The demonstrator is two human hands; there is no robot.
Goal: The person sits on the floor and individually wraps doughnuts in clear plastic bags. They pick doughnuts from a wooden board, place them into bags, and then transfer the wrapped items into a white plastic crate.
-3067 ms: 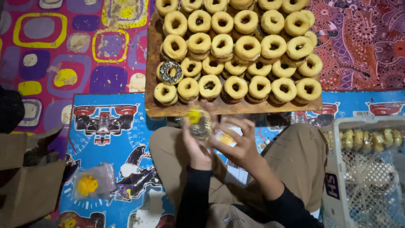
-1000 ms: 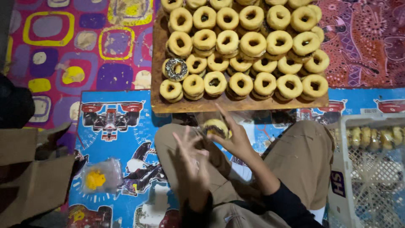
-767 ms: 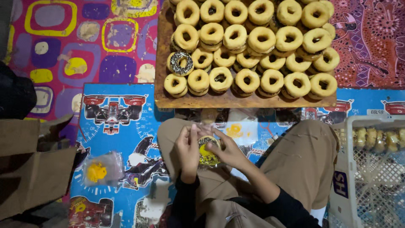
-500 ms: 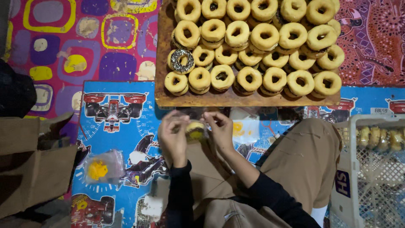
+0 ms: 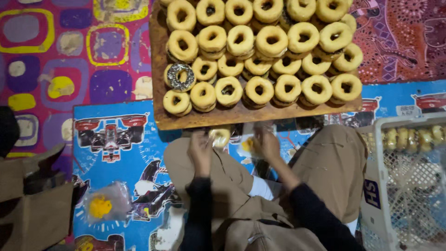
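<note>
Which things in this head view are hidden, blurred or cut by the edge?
- Doughnut in a clear bag: motion blur; whether sealed, unclear.
- Left hand and right hand: blurred, grip unclear.
- Board: far end cut by the top edge.
- Crate: cut by the right edge; contents small behind mesh.
- Cardboard box: cut by the left edge.
</note>
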